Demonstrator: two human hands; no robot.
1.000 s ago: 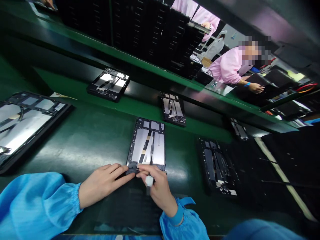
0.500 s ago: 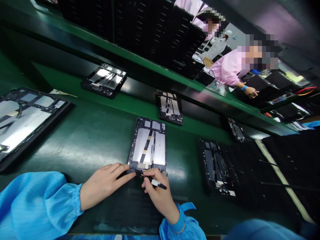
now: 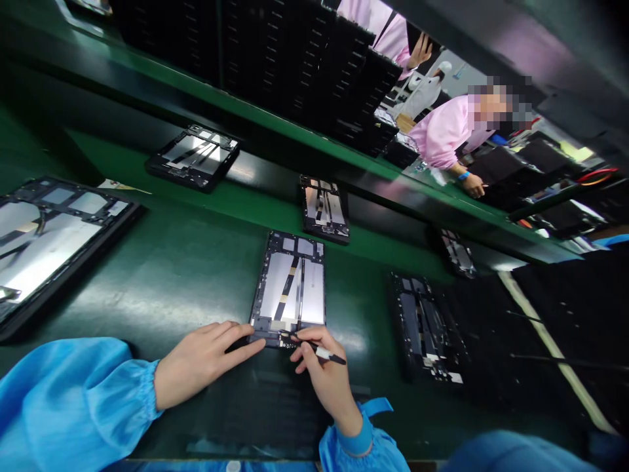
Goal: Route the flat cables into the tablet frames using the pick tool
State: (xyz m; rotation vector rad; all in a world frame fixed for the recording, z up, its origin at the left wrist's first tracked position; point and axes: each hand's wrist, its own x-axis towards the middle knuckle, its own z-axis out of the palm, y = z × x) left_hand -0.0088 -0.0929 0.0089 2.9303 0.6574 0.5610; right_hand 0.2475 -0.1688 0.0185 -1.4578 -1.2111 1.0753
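Observation:
An opened tablet frame (image 3: 291, 288) with silver shielding and flat ribbon cables lies on the green bench in front of me. My left hand (image 3: 204, 359) rests flat, its fingers stretched out and pressing the frame's near left corner. My right hand (image 3: 324, 373) pinches a thin black stylus-like tool (image 3: 319, 351) with a white band, its tip touching the frame's near edge. Both arms wear blue sleeves.
A large open tablet frame (image 3: 44, 236) lies at the left. More frames (image 3: 194, 156) (image 3: 324, 208) (image 3: 426, 328) lie on the green conveyor. Black trays (image 3: 275, 59) stand behind. A person in pink (image 3: 445, 134) works across the line.
My right hand turned the tool from upright to lying nearly flat, pointing right, and shifted slightly right. The frames on the conveyor drifted left. My left hand stayed put.

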